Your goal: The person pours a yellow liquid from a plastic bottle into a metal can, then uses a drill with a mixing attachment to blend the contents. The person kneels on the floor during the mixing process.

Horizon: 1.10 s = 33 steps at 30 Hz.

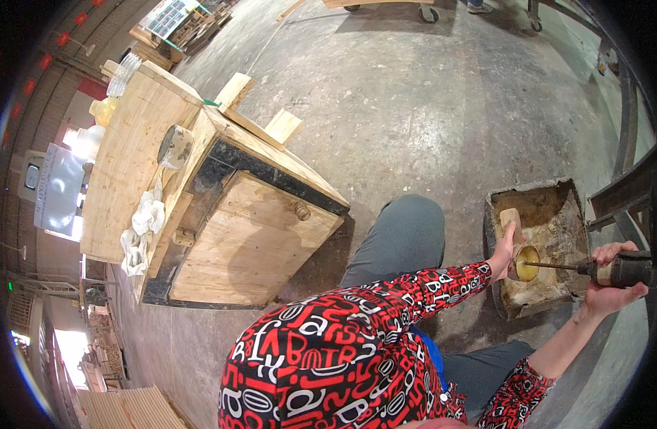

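Note:
My left hand [503, 256] is closed on a small round cup [526, 266] with yellowish contents. A pale wooden handle-like piece [511, 217] sticks out beside its fingers; whether it belongs to the cup I cannot tell. At the right edge, my right hand [616, 280] is wrapped round a dark cylinder [627, 270], a bottle or a tool. From its end a thin dark line, rod or stream, runs into the cup. Both hands are over or near a dirty, crusted rectangular bin [520, 312] on the floor, its inside stained brown and whitish.
At left stands a wooden box-like workbench [249, 243] with black edging, bearing a round tin [176, 147], crumpled white cloth [146, 214] and several containers. A dark metal frame [625, 186] rises close beside the bin. My knee [403, 232] lies between bench and bin. A wheeled trolley [385, 3] stands far ahead.

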Tool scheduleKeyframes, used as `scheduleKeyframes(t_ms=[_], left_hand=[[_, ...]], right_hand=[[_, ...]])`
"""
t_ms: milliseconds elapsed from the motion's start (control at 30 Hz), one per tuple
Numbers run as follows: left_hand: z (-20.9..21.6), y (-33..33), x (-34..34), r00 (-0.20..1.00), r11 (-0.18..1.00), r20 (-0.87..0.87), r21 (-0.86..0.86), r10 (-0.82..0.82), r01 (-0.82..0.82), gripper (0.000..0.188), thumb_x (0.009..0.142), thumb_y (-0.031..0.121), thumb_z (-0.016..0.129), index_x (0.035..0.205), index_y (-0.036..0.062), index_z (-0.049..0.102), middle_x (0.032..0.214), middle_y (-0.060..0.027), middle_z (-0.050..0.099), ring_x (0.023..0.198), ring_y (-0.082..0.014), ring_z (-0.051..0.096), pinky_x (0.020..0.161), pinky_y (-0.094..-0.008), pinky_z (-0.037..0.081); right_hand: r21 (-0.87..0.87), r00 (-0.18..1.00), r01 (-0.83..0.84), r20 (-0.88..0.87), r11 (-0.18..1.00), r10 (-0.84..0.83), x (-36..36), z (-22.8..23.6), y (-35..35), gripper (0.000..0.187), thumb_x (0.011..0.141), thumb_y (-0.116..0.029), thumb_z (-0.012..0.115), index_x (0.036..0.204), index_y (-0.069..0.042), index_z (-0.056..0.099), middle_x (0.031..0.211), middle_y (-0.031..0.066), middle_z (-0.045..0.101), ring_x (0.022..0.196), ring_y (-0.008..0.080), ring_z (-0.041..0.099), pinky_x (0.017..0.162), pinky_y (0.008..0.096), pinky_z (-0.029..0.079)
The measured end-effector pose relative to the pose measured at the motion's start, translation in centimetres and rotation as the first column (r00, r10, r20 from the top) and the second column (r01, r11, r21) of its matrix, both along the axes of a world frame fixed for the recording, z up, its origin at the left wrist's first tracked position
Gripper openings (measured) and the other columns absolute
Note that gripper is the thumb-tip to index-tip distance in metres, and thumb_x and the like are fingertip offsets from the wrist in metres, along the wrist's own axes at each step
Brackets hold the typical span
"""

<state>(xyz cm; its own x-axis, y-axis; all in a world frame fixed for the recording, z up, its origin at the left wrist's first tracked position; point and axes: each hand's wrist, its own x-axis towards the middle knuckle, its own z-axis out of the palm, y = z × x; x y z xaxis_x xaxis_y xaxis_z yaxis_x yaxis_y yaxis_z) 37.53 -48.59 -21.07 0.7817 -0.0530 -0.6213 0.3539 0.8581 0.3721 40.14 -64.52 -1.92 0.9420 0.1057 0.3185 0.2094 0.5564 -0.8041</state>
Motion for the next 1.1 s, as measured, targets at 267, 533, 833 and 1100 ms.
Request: scheduleKeyframes(t_ms=[267, 533, 833, 1100], left_hand=[[-0.4, 0.3, 0.0, 1.0, 1.0, 0.025, -0.006, -0.008, 0.008, 0.069, 0.081, 0.065, 0.044, 0.109, 0.0031, 0.053, 0.1, -0.008, 0.057, 0.087, -0.0201, 0.058, 0.074, -0.0384, 0.05], [1.1, -0.2, -0.3, 0.999, 1.0, 0.052, -0.01, 0.006, -0.006, 0.061, 0.083, 0.064, 0.041, 0.099, 0.0067, 0.053, 0.092, -0.0079, 0.056, 0.079, -0.0187, 0.057, 0.07, -0.0351, 0.049], [0.5, 0.3, -0.2, 0.996, 0.999, 0.075, 0.018, 0.048, -0.05, 0.066, 0.083, 0.066, 0.04, 0.102, 0.0042, 0.053, 0.092, -0.0083, 0.057, 0.082, -0.0185, 0.058, 0.072, -0.0336, 0.048], [2.4, -0.9, 0.1, 0.998, 0.991, 0.022, -0.117, -0.059, 0.061, 0.059, 0.085, 0.062, 0.038, 0.101, 0.0068, 0.051, 0.093, -0.0105, 0.057, 0.084, -0.024, 0.059, 0.07, -0.0422, 0.052]], right_hand=[[-0.006, 1.0, 0.007, 0.004, 1.0, -0.007, 0.1, -0.1, 0.0, 0.075, 0.066, -0.074, 0.055, 0.098, -0.006, 0.047, 0.075, 0.0041, 0.044, 0.07, 0.0159, 0.043, 0.067, 0.0311, 0.034], [-0.009, 0.998, 0.055, -0.014, 0.998, -0.055, 0.4, -0.4, -0.7, 0.075, 0.065, -0.074, 0.055, 0.098, -0.006, 0.047, 0.075, 0.0045, 0.044, 0.069, 0.016, 0.042, 0.066, 0.0315, 0.034], [-0.041, 0.994, 0.112, -0.002, 0.993, -0.112, 0.3, -0.5, -0.3, 0.077, 0.065, -0.074, 0.055, 0.097, -0.005, 0.048, 0.074, 0.0049, 0.044, 0.068, 0.0167, 0.042, 0.065, 0.0316, 0.035], [-0.123, 0.972, 0.231, -0.016, 0.965, -0.234, -0.2, -0.1, -2.3, 0.088, 0.06, -0.082, 0.049, 0.1, -0.004, 0.05, 0.072, 0.0059, 0.049, 0.067, 0.0185, 0.05, 0.064, 0.0313, 0.04]])
